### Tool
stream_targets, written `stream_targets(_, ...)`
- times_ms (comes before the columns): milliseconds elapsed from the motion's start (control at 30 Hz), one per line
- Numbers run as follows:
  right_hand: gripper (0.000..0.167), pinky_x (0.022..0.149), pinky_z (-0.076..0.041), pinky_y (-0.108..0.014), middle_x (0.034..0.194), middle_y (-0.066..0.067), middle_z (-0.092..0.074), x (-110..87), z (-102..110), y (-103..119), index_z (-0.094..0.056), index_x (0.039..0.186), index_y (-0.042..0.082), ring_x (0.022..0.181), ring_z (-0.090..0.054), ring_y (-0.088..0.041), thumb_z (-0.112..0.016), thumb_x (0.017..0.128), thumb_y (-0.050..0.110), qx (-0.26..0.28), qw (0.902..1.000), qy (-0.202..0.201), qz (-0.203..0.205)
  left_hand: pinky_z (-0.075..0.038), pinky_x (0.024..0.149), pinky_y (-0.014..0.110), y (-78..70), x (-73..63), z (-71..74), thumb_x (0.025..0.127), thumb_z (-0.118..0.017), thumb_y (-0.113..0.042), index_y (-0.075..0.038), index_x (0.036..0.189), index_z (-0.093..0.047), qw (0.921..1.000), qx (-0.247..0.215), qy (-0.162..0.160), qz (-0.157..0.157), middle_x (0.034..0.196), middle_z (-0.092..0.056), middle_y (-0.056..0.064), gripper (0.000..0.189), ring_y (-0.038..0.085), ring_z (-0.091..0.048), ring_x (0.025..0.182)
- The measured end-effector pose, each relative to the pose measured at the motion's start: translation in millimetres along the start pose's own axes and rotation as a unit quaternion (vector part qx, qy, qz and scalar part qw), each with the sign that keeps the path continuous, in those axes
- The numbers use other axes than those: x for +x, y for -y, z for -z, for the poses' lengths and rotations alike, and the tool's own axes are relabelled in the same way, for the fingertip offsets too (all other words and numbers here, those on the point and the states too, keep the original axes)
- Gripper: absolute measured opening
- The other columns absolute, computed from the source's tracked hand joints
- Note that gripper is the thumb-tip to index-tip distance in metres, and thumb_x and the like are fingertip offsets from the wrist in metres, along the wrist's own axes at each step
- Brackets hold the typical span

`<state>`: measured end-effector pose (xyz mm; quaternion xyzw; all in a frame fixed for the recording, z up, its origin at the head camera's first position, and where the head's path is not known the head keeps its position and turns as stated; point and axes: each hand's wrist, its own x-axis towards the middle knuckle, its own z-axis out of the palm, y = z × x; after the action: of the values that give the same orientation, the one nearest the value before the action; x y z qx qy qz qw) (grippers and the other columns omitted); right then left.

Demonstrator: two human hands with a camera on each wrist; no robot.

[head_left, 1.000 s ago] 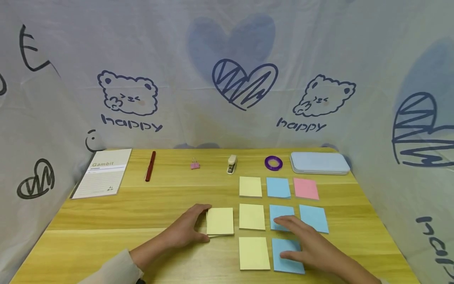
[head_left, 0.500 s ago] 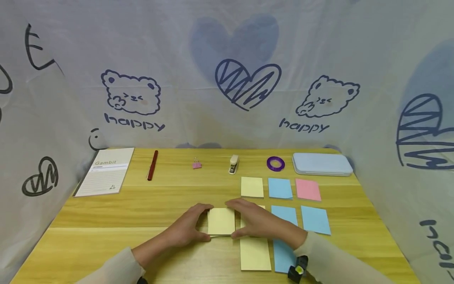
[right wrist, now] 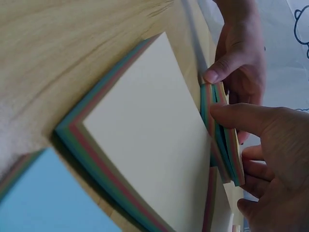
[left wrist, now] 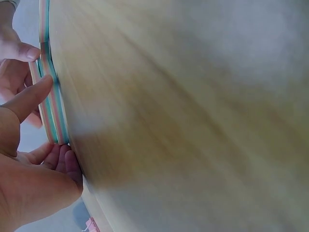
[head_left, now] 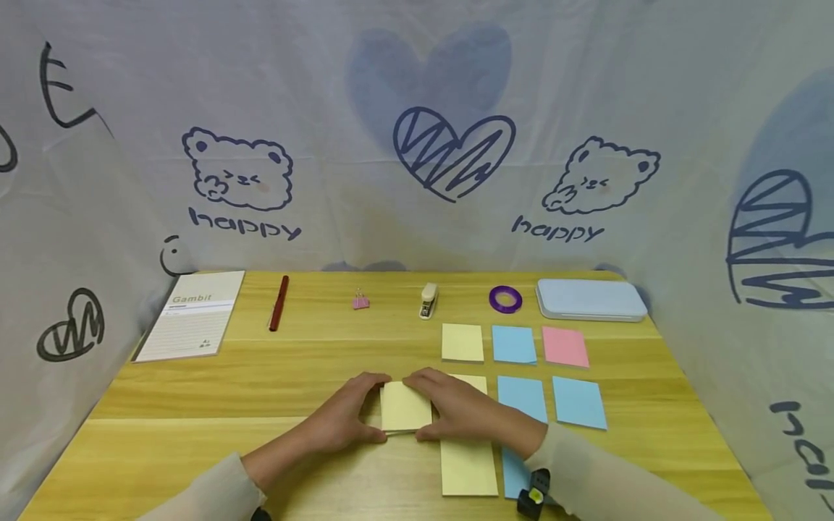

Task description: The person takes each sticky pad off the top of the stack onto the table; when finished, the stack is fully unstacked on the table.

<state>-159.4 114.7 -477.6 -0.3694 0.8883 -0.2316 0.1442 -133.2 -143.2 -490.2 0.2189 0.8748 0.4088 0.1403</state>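
Observation:
Two sticky note pads [head_left: 406, 407] lie one on the other in the middle of the table, a pale yellow sheet on top. From the left side, my left hand [head_left: 340, 420] holds the stack, thumb at the near edge and fingers at the far edge. My right hand [head_left: 465, 411] grips it the same way from the right. Striped pink, green and yellow edges of the stack [left wrist: 50, 108] show in the left wrist view. In the right wrist view a narrow gap parts the pads [right wrist: 223, 137]. My right hand partly covers a yellow pad [head_left: 474, 383].
Around the stack lie other yellow [head_left: 468, 472], blue [head_left: 578, 402] and pink [head_left: 565, 346] pads. Along the back are a notebook [head_left: 190, 318], red pen [head_left: 279, 304], pink binder clip [head_left: 360, 300], stapler [head_left: 428, 301], purple tape roll [head_left: 505, 299] and light blue case [head_left: 591, 299]. Printed cloth walls surround the table.
My right hand has moved left from above the blue pads to the right side of the stack and closed in on it. My left hand has stayed at the stack's left side.

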Motion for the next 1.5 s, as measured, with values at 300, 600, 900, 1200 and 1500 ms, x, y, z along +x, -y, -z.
stream_targets(300, 0.084, 0.114, -0.044, -0.044, 0.154, -0.003, -0.047, -22.2, 14, -5, -0.044, 0.156, 0.011, 0.139, -0.049, -0.024, -0.086, 0.086, 0.03, 0.045, 0.9989, -0.017, 0.003, -0.037, 0.115, 0.061, -0.3, 0.9, -0.3, 0.078, -0.092, -0.019, 0.0, 0.148, -0.045, 1.0, 0.002, -0.001, 0.003, 0.146, -0.051, 0.017, 0.087, 0.04, -0.045, 0.139)
stream_targets(600, 0.083, 0.107, -0.049, -0.054, 0.155, -0.006, -0.047, -93.1, 33, -25, -0.044, 0.156, 0.015, 0.138, -0.051, -0.032, -0.085, 0.086, 0.034, 0.049, 0.9967, -0.057, -0.032, -0.038, 0.115, 0.057, 2.1, 3.3, -1.0, 0.077, -0.093, -0.015, 0.001, 0.147, -0.046, 0.9999, 0.009, -0.007, -0.002, 0.145, -0.053, 0.016, 0.086, 0.037, -0.046, 0.138)
stream_targets(900, 0.085, 0.103, -0.046, -0.066, 0.152, -0.009, -0.053, -187.7, 45, -54, -0.05, 0.152, 0.019, 0.138, -0.048, -0.042, -0.086, 0.081, 0.048, 0.049, 0.987, -0.091, -0.123, -0.038, 0.115, 0.057, 3.1, 2.4, -0.2, 0.076, -0.093, -0.014, 0.001, 0.147, -0.047, 0.9998, 0.014, -0.013, -0.002, 0.144, -0.053, 0.016, 0.086, 0.037, -0.047, 0.138)
stream_targets(1200, 0.091, 0.103, -0.038, -0.076, 0.152, -0.021, -0.047, -238.2, 35, -88, -0.048, 0.151, 0.015, 0.136, -0.044, -0.051, -0.091, 0.076, 0.043, 0.134, 0.9611, -0.031, -0.239, -0.038, 0.115, 0.057, 3.0, -0.7, 1.9, 0.076, -0.093, -0.013, 0.001, 0.147, -0.047, 0.9998, 0.012, -0.014, 0.005, 0.144, -0.054, 0.015, 0.085, 0.036, -0.047, 0.138)
stream_targets(1500, 0.094, 0.105, -0.037, -0.075, 0.154, -0.021, -0.045, -245.7, 23, -97, -0.044, 0.153, 0.011, 0.137, -0.042, -0.052, -0.089, 0.077, 0.043, 0.153, 0.9617, -0.009, -0.227, -0.038, 0.115, 0.057, 2.9, -1.6, 0.8, 0.076, -0.093, -0.012, 0.001, 0.147, -0.047, 0.9998, 0.014, -0.016, 0.003, 0.144, -0.054, 0.015, 0.085, 0.036, -0.048, 0.136)
